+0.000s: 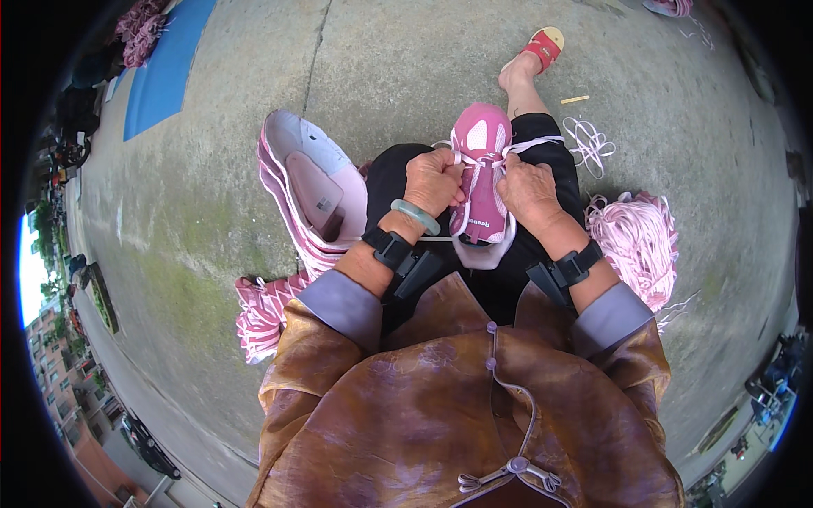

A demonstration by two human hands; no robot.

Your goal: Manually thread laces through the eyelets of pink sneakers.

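A pink and white sneaker upper rests over my lap, toe pointing away from me. White shoelace crosses its front eyelets, with an end running out to each side. My left hand is closed on the lace at the shoe's left edge, a loop showing around its fingers. At the right edge my right hand pinches the lace, whose loose end trails off to the right over my knee. The lower part of the tongue lies uncovered between both hands.
Left of my lap stands a stack of pink and white shoe parts, with more striped pieces below it. A heap of pale pink laces lies at right. Loose lace and a small yellow stick are on the concrete.
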